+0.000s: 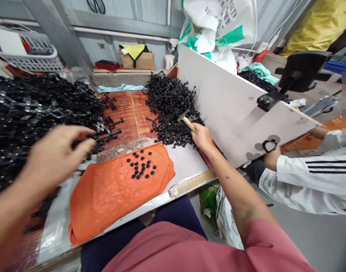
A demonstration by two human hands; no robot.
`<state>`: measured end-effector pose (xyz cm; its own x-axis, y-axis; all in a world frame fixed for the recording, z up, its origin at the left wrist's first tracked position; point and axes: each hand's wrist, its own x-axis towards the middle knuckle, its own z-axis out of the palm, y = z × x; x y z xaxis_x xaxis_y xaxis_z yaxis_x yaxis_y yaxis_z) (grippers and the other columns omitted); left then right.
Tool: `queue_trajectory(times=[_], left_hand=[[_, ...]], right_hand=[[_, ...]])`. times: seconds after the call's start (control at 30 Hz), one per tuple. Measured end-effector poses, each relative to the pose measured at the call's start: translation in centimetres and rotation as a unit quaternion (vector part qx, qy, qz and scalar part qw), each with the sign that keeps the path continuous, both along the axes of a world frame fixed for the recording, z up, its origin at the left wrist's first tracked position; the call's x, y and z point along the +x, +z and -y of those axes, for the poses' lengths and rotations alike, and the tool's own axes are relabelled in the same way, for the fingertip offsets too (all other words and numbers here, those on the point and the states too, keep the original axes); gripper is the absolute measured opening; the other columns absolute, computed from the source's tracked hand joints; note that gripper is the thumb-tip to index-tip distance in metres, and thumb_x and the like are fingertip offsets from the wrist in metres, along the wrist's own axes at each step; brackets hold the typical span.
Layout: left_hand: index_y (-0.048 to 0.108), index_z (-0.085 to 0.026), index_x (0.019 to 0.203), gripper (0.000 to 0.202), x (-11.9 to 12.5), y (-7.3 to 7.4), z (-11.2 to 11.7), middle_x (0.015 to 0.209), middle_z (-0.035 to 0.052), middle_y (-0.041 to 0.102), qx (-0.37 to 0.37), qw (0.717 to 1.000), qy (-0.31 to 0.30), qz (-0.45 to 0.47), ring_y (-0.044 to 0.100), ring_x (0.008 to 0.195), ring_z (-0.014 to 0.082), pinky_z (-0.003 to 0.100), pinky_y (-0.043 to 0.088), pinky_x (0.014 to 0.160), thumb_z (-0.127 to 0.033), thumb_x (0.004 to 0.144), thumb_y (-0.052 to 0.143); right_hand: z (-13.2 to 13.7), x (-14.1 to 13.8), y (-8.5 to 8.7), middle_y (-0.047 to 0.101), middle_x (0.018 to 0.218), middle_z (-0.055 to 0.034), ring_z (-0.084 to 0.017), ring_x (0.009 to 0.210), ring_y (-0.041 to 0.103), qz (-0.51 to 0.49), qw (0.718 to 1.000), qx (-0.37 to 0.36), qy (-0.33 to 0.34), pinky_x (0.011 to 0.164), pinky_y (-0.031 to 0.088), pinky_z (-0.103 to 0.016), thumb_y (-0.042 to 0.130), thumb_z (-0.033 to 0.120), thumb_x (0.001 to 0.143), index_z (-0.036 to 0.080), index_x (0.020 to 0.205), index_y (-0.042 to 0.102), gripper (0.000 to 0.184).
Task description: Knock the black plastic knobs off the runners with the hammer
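Observation:
My right hand (201,136) is closed around the wooden handle of a small hammer (186,119), whose head lies over a heap of small black linked parts (173,102). On the left my left hand (58,153), blurred by motion, reaches over the edge of a larger pile of black metal links (42,102). Its thumb and forefinger are apart, and no held part can be made out. Between the hands an orange cloth (105,196) covers the near edge of the table. Several small round black pieces (141,166) lie scattered on the cloth.
A white divider board (218,105) rises along the right side. Beyond it sits another person in a white striped sleeve (314,166). At the back stand a cardboard box (144,60), a mug (169,62) and a grey plastic basket (37,56). Cardboard edging (192,183) runs along the front.

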<state>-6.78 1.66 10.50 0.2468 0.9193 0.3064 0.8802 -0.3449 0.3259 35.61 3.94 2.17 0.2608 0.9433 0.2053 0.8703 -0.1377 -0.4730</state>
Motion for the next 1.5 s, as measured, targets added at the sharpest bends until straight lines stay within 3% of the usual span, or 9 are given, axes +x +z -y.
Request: queue_trajectory(times=[0.2,0.43,0.67,0.73,0.87,1.03,1.17,1.33,1.5], left_hand=[[0.067,-0.023,0.089,0.034,5.1,-5.6,4.1,0.097,0.0041,0.072,-0.122,0.982,-0.133,0.055,0.066,0.092,0.0205,0.032,0.051,0.086,-0.046,0.096,0.043],[0.068,-0.023,0.102,0.030,7.4,-5.5,4.9,0.105,0.0050,0.075,-0.168,0.970,-0.135,0.115,0.069,0.096,0.0220,0.033,0.054,0.087,-0.043,0.097,0.045],[0.051,-0.024,0.142,0.044,10.7,-4.0,5.4,0.136,0.0134,0.061,0.109,0.979,-0.140,0.104,0.057,0.129,0.0278,0.049,0.045,0.114,-0.025,0.098,0.053],[0.051,-0.027,0.143,0.045,11.2,-3.6,5.7,0.139,0.0134,0.058,0.157,0.967,-0.185,0.075,0.054,0.133,0.0291,0.053,0.042,0.116,-0.024,0.098,0.056],[0.036,-0.032,0.155,0.056,11.1,-4.2,6.6,0.132,0.0107,0.063,0.119,0.955,-0.271,0.030,0.058,0.127,0.0261,0.058,0.036,0.120,-0.029,0.102,0.054],[0.025,-0.029,0.161,0.061,9.8,-4.8,8.6,0.102,0.0038,0.073,0.110,0.962,-0.250,0.024,0.067,0.095,0.0197,0.054,0.037,0.119,-0.029,0.105,0.048],[0.046,-0.029,0.151,0.047,9.1,-4.1,10.2,0.090,0.0036,0.072,0.114,0.979,-0.166,-0.016,0.067,0.089,0.0218,0.048,0.044,0.108,-0.032,0.104,0.048],[0.056,-0.024,0.135,0.035,8.5,-4.0,10.9,0.085,0.0018,0.070,-0.096,0.987,-0.102,0.080,0.064,0.071,0.0173,0.028,0.046,0.068,-0.031,0.104,0.041],[0.057,-0.024,0.114,0.028,4.7,-5.3,9.3,0.065,-0.0055,0.050,-0.227,0.954,-0.023,0.193,0.051,0.060,0.0141,0.026,0.038,0.061,-0.042,0.102,0.039]], right_hand=[[-1.7,-0.4,-1.0,0.071,0.084,-0.0028,-0.021,0.086,0.061,-0.074,0.997,-0.003,0.011,0.082,0.042,-0.031,0.069,0.019,0.081,0.022,0.084,0.073,0.006],[0.1,-0.4,1.1,0.068,0.084,-0.0015,-0.013,0.062,0.052,-0.307,0.950,0.060,-0.007,0.059,0.042,-0.027,0.064,0.035,0.080,0.018,0.101,0.065,0.027],[7.2,-4.8,3.5,0.065,0.075,0.0028,-0.003,0.039,0.029,-0.522,0.844,-0.051,0.114,0.038,0.027,-0.022,0.082,0.051,0.066,0.021,0.094,0.060,0.047],[9.2,-6.4,3.4,0.060,0.068,0.0066,-0.001,0.037,0.026,-0.599,0.779,-0.112,0.146,0.036,0.023,-0.020,0.087,0.046,0.067,0.021,0.091,0.060,0.045],[11.9,-9.2,2.6,0.049,0.056,0.0127,0.000,0.035,0.022,-0.705,0.654,-0.205,0.180,0.035,0.017,-0.017,0.091,0.037,0.070,0.020,0.092,0.061,0.041],[13.1,-11.4,1.7,0.050,0.056,0.0133,0.001,0.034,0.022,-0.734,0.604,-0.246,0.190,0.036,0.015,-0.017,0.091,0.035,0.070,0.019,0.091,0.060,0.040],[13.6,-12.7,1.2,0.057,0.059,0.0110,0.001,0.033,0.024,-0.725,0.613,-0.255,0.186,0.035,0.016,-0.017,0.093,0.035,0.067,0.019,0.087,0.059,0.043],[14.5,-14.5,0.6,0.069,0.070,0.0049,0.000,0.033,0.028,-0.700,0.642,-0.260,0.174,0.033,0.017,-0.018,0.092,0.040,0.067,0.020,0.096,0.060,0.048],[15.0,-12.9,-1.0,0.073,0.097,-0.0017,-0.006,0.045,0.042,-0.563,0.796,-0.145,0.170,0.041,0.031,-0.022,0.076,0.046,0.084,0.022,0.106,0.061,0.035]])
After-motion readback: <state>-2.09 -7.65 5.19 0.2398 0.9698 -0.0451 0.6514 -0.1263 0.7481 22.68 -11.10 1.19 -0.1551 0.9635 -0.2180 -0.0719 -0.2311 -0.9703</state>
